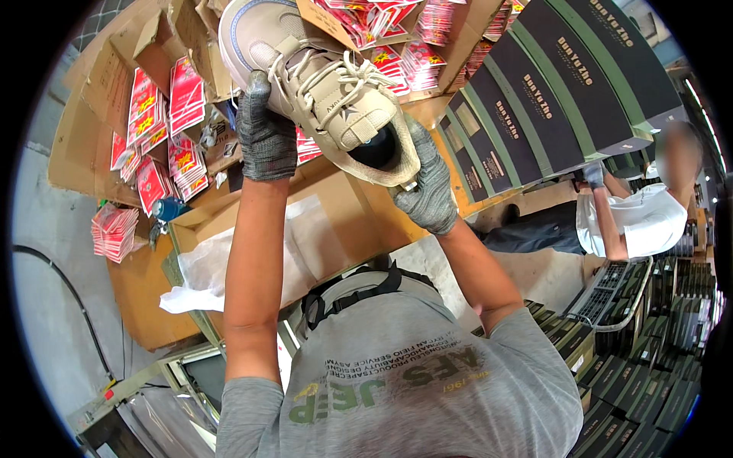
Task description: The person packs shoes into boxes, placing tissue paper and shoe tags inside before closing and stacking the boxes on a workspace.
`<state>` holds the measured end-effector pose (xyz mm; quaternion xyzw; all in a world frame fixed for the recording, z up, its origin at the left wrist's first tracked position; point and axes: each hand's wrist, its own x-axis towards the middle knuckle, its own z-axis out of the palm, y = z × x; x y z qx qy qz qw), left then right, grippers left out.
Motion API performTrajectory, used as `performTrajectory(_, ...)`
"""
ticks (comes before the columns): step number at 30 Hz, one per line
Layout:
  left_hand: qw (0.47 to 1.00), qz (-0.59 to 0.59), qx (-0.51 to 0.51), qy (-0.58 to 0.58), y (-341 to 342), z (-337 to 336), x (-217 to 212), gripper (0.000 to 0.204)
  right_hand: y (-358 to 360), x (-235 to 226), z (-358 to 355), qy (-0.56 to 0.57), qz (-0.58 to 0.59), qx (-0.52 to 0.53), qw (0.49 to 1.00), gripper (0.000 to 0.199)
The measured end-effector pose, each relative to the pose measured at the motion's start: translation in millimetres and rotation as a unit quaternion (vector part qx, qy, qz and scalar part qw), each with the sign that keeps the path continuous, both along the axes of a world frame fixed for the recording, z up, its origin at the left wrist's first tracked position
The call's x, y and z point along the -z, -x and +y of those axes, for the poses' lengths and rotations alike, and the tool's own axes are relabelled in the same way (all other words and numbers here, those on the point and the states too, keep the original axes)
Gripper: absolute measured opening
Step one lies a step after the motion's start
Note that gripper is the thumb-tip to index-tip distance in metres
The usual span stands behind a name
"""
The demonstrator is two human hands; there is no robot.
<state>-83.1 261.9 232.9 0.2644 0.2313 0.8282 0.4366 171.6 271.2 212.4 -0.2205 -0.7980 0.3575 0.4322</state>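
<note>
A beige lace-up sneaker point(330, 103) is held up over the table, its toe toward the upper left and its heel opening toward me. My left hand point(266, 136), in a grey knit glove, grips the side near the toe, thumb up along it. My right hand point(429, 185), gloved alike, is closed round the heel; some of its fingers are hidden behind the shoe. A dark insert shows inside the shoe's opening. Below the sneaker lies an open shoebox point(341, 233) with white tissue paper point(256, 256) spread in it and over its left edge.
Cardboard trays point(85, 156) with bundles of red-and-white cards point(187, 103) stand at the back. A blue round item point(169, 209) sits at the left. Dark green shoeboxes point(546, 91) are stacked at the right, near a person in a white shirt point(637, 221) and a wire cart point(615, 294).
</note>
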Motion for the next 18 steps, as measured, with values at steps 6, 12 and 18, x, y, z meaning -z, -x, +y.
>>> performTrajectory(6,1.000,0.000,0.020,-0.003,-23.1,11.4,-15.3,0.058,15.7,-0.3,-2.9,0.061,0.111,-0.005,0.992,0.101)
performTrajectory(12,0.998,0.036,-0.047,0.009,-49.7,4.8,-22.7,0.057,23.7,-44.6,-4.6,0.020,0.086,0.088,0.992,0.071)
performTrajectory(18,0.953,0.267,-0.142,0.032,-78.6,-11.6,-37.6,0.092,27.6,-29.1,14.5,0.439,0.432,-0.108,0.780,0.069)
